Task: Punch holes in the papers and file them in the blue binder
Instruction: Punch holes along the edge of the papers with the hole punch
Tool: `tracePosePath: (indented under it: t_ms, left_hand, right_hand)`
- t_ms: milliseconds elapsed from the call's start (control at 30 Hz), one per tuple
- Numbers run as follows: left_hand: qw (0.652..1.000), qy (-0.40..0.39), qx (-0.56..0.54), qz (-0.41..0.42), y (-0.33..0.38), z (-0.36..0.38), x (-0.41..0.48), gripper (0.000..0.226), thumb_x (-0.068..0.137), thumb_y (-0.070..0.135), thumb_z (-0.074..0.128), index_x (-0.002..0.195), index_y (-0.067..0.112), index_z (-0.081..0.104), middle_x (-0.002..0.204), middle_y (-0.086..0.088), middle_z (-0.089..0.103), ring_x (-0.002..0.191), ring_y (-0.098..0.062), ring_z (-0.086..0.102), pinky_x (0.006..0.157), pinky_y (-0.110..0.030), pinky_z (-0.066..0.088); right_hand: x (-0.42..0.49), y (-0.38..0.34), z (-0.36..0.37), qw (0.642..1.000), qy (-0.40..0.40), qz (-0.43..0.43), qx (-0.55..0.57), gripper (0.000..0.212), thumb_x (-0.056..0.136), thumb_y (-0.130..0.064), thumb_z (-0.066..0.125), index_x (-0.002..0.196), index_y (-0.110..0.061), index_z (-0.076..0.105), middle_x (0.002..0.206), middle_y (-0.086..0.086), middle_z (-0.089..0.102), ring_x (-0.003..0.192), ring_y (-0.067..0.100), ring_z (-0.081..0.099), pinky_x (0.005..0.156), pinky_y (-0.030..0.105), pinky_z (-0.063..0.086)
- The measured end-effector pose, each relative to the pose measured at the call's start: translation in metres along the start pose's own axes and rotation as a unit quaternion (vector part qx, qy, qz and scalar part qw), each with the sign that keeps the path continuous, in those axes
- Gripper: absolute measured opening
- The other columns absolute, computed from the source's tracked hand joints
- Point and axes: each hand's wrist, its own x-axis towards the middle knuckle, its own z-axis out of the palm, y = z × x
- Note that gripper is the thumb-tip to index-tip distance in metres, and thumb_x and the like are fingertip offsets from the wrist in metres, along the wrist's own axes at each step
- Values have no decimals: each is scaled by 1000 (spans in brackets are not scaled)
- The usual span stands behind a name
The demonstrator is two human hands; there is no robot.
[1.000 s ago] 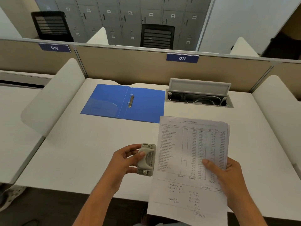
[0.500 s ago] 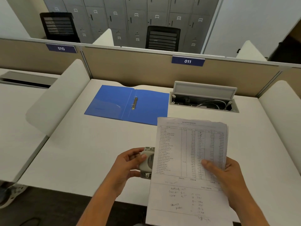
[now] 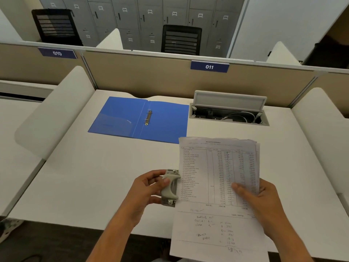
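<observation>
My left hand (image 3: pixel 147 191) grips a grey hole punch (image 3: pixel 170 188), held on its side above the desk's front part. A stack of printed papers (image 3: pixel 211 186) is pinched in my right hand (image 3: pixel 258 201), thumb on top. The left edge of the papers lies over the punch and covers part of it. The blue binder (image 3: pixel 164 120) lies open and flat at the back of the desk, its metal rings (image 3: pixel 148 117) in the middle.
An open cable box (image 3: pixel 228 110) with wires sits in the white desk (image 3: pixel 90 176) right of the binder. White side dividers (image 3: pixel 54 110) flank the desk. A beige partition labelled 011 (image 3: pixel 209 67) runs along the back.
The papers have moved left over the hole punch, whose right part is now covered. The camera view has shifted slightly; the binder has not moved.
</observation>
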Motion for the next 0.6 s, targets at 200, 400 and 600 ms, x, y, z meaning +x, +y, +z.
tracePosePath:
  t_ms: [200,400,600]
  left_hand:
    - [999,14,32,3,1,13,2,46,79,41,95,121,28,81,115,-13,80,102,-34,81,75,-49,69]
    - [999,15,42,1,1,19,1,42,81,40,90,121,28,81,115,-10,81,102,-33,81,75,-49,69]
    - [999,23,46,-6,4,20,-2,39,84,41,90,120,29,82,116,-10,82,102,-34,81,74,-44,69]
  right_hand:
    - [-3,-3,-2,1000,8,-22,-11,14,85,-29,85,98,-35,85,101,-4,88,83,21,86,63,28,68]
    - [-7,1,-7,1000,14,-16,4,15,84,-32,85,100,-33,85,104,0,88,85,25,86,65,33,69]
    - [-8,2,-2,1000,-6,1,19,23,83,-36,87,105,-38,82,109,-1,87,88,26,86,66,36,70]
